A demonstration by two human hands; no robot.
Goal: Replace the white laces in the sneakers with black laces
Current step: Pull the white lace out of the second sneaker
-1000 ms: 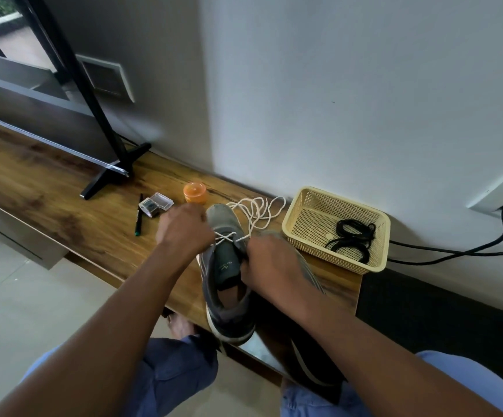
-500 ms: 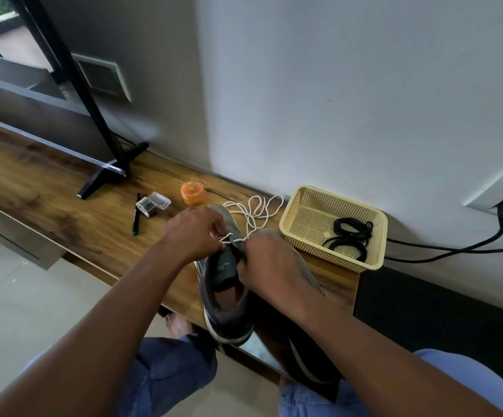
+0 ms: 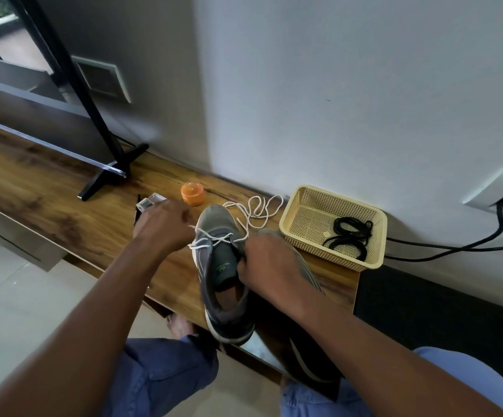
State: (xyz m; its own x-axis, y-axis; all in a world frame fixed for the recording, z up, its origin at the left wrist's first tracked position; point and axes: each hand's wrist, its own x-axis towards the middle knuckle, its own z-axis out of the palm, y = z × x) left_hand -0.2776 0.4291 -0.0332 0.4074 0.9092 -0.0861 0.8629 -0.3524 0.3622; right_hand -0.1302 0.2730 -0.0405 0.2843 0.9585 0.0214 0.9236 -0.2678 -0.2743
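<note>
Sitting on the wooden worktop (image 3: 63,212) near its right end is a grey sneaker (image 3: 220,284), toe toward the wall, with a second sneaker (image 3: 307,275) lying just beside it on the right, mostly hidden under the right arm. The left hand (image 3: 163,227) is hovering left of the toe with fingers curled, pinching a strand of the white lace (image 3: 214,240) that is crossing the lower eyelets. The right hand (image 3: 268,263) is gripping the shoe at the tongue's right edge, fingers curled round the upper. The loose length of the lace is trailing off behind the toe in loops (image 3: 259,209) on the wood, reaching close to the basket.

Crowding the space behind the left hand are an orange jar (image 3: 192,193), a small clear plastic box (image 3: 151,202) and a dark pen (image 3: 137,213), the last two partly covered by the knuckles. Further left a black monitor stand (image 3: 108,173) is planting its foot on the worktop.

A cream perforated basket (image 3: 301,206) is standing against the wall right of the shoes, holding coiled black laces (image 3: 349,236) and a small pale scrap, too small to identify. A black cable (image 3: 455,248) is running along behind it from a wall socket (image 3: 497,188).
</note>
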